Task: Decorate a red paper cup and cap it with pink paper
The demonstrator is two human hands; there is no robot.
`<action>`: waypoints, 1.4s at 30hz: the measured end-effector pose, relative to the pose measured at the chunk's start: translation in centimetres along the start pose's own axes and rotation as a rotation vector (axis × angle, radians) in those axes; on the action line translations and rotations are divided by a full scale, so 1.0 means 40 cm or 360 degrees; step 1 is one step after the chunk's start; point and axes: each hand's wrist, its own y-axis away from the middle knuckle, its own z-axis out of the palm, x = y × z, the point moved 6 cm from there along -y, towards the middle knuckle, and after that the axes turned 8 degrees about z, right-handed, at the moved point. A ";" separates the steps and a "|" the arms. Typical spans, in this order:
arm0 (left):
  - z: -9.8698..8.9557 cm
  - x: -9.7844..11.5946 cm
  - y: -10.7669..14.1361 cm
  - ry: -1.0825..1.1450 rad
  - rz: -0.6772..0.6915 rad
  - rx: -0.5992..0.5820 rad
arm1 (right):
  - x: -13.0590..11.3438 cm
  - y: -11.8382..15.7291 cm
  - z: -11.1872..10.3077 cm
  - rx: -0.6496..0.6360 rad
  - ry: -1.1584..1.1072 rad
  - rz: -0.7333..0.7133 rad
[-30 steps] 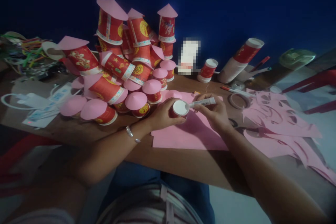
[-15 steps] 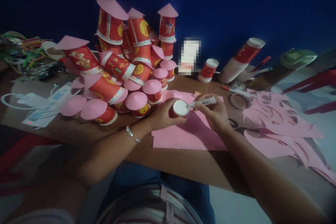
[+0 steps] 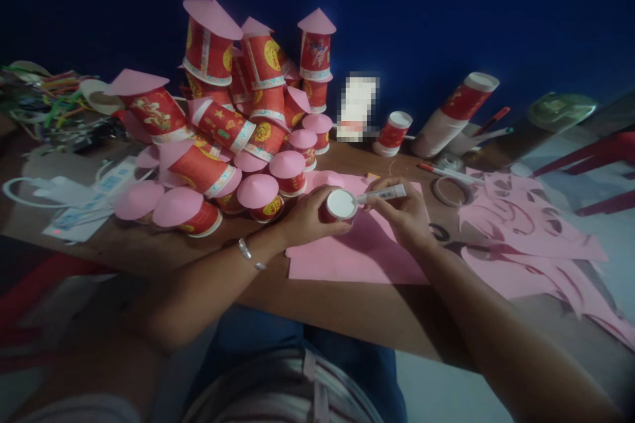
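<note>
Dark blue wall point(image 3: 446, 0) backs a brown table point(image 3: 317, 297). Above its near middle, the left hand point(image 3: 312, 215) wraps around a red paper cup point(image 3: 341, 203), white end up, while the right hand point(image 3: 407, 215) pinches a slim tube point(image 3: 384, 195), tip at the rim. The cup looks light, thin-walled and easily dented, best held gently round its side. Pink paper point(image 3: 357, 261) lies below; pink-roofed cups point(image 3: 211, 49) crowd the far left, paper scraps point(image 3: 526, 218) the right.

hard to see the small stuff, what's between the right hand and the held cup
In the head view, a tube spans from the right hand to the held cup, its tip at the rim, contact unclear; pink paper lies below.
</note>
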 end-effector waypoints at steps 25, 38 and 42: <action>-0.001 -0.001 0.001 -0.0029 0.0028 0.0027 | -0.006 0.005 -0.004 0.0022 0.0067 -0.0054; 0.009 -0.006 0.005 0.0095 0.0076 -0.0066 | 0.061 -0.021 -0.026 0.0180 -0.0455 0.0334; 0.017 -0.019 0.008 0.0383 0.0036 -0.0174 | 0.067 -0.022 -0.017 0.0045 -0.0487 0.0381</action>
